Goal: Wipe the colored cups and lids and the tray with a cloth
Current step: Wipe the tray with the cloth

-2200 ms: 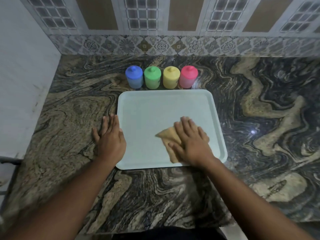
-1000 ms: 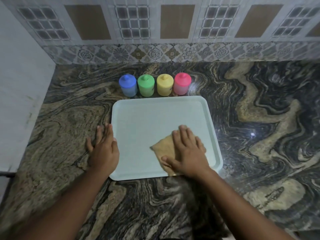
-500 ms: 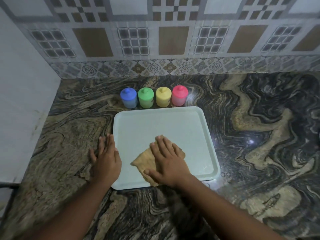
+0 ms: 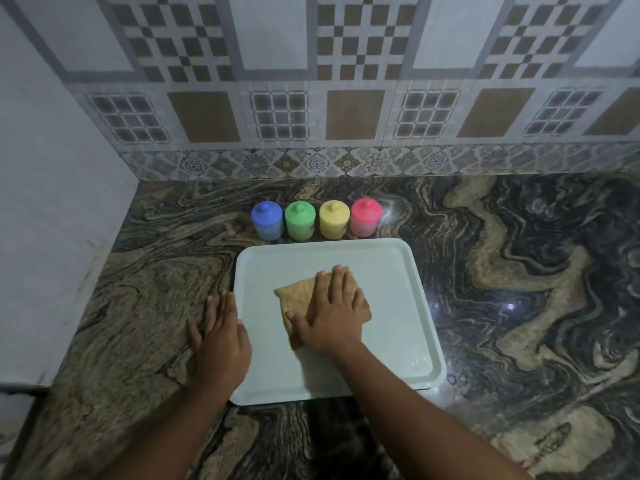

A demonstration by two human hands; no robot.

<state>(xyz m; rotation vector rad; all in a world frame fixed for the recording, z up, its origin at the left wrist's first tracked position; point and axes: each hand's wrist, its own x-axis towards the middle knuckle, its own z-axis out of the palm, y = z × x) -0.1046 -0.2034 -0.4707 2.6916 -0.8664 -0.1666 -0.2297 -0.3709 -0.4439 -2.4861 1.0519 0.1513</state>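
1. Pressing flat, the right hand point(image 4: 334, 317) lies palm down on a tan cloth point(image 4: 298, 296). Its fingers are straight and a little spread, the thumb reaches out to the left, and nothing curls round the fabric.
2. To its left, the left hand point(image 4: 220, 344) also lies open and palm down on the countertop point(image 4: 519, 306). Its fingers point away from the viewer, and its inner edge rests against the left rim of the tray point(image 4: 398, 278).
3. Both bare forearms come in from the bottom edge of the view.
4. Folded and slightly rumpled, the cloth sits on the tray floor near the middle. Its corners show to the left of the right hand, below the thumb and to the right.
5. Pale, rectangular and round-cornered, the tray has a low raised rim and lies flat on the countertop.
6. Swirling bands of tan, brown and black run across the polished stone countertop (small bright reflections glint to the right of the tray).
7. Just beyond the tray's far edge, four small cups stand upright in a close row. From left to right they are the blue cup point(image 4: 266, 226), green cup point(image 4: 300, 226), yellow cup point(image 4: 334, 225) and pink cup point(image 4: 365, 225). All carry knobbed lids point(image 4: 300, 211) in matching colours, and whether neighbours touch cannot be told.
8. Farthest back rises a tiled wall point(image 4: 346, 98) patterned in brown, grey and white, and a plain white wall point(image 4: 52, 202) closes the left side.
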